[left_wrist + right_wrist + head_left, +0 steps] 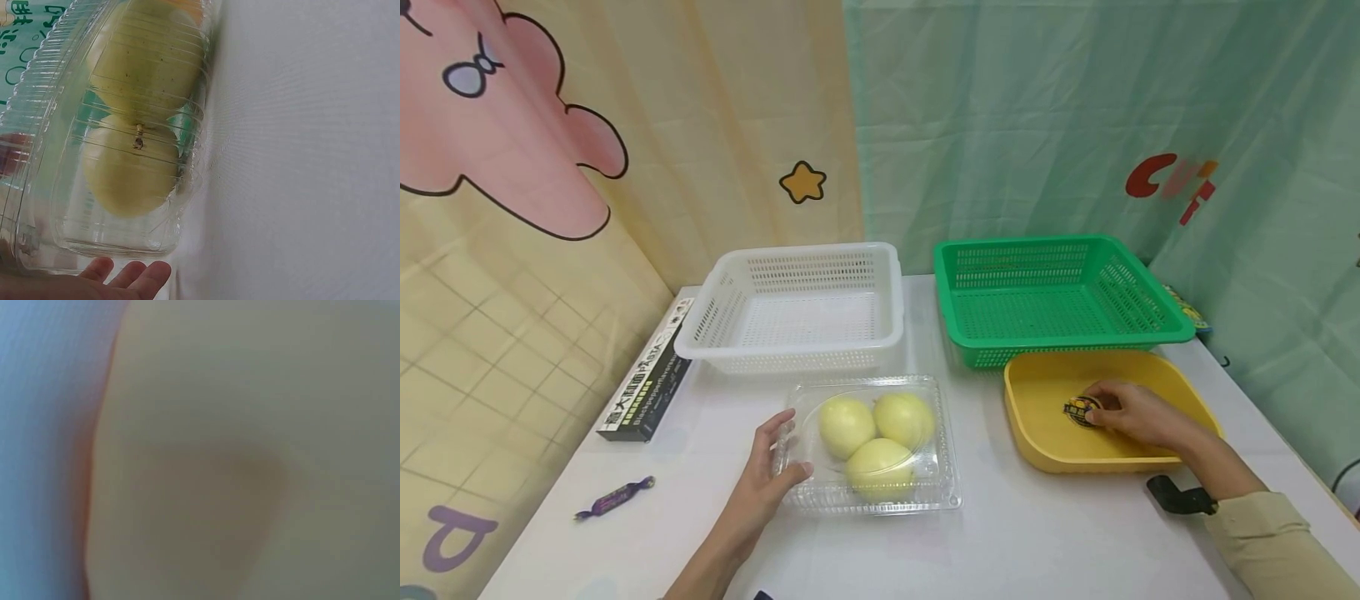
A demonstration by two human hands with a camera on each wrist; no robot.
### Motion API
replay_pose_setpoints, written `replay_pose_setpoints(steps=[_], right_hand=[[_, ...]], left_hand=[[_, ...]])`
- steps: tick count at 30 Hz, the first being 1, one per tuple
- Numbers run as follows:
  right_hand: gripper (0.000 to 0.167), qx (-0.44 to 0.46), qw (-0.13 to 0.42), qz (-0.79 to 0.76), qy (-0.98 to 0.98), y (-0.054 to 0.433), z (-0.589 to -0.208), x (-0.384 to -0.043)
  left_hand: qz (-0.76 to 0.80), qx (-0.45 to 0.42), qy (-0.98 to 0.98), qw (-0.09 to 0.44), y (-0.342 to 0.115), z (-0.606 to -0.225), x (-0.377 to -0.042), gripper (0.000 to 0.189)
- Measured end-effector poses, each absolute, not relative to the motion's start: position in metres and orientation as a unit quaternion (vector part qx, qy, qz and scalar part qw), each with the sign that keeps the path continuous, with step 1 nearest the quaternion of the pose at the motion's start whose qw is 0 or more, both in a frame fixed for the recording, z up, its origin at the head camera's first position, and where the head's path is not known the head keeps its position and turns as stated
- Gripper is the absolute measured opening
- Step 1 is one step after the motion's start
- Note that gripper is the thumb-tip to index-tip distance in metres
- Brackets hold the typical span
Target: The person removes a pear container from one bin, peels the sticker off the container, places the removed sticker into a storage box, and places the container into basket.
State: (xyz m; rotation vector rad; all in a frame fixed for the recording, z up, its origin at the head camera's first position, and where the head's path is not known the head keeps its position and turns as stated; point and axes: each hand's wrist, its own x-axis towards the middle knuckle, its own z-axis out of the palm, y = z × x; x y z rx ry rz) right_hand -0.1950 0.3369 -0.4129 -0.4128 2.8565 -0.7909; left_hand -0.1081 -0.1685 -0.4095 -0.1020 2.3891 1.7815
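My left hand [767, 475] rests at the left side of a clear plastic clamshell box [951, 467], with thumb and fingers spread along it. Three pale yellow pears [880, 471] lie inside the box. In the left wrist view, fairly straight fingertips [150, 279] are right at the box's end. Over the yellow basin [1026, 446], my right hand [1138, 412] pinches a small round badge [1081, 410], dark with yellow and coloured print, between thumb and fingers. Only blurred surfaces show in the right wrist view.
Behind stand a white basket [790, 354] and a green basket [1067, 342], which adjoins the yellow basin. To the left lie a black-and-white pasta box [647, 375] and a purple wrapped candy [615, 498]. A colourful packet [1187, 308] pokes out beyond the green basket.
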Motion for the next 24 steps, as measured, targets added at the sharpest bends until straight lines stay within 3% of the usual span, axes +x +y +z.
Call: replay_pose_setpoints(steps=[24], right_hand=[[0.044, -0.133, 0.022, -0.293, 0.947, 0.3381, -0.4092, -0.1943]], left_hand=[[0.592, -0.033, 0.802, 0.074, -0.1683, -0.4102, -0.1075, 0.071]])
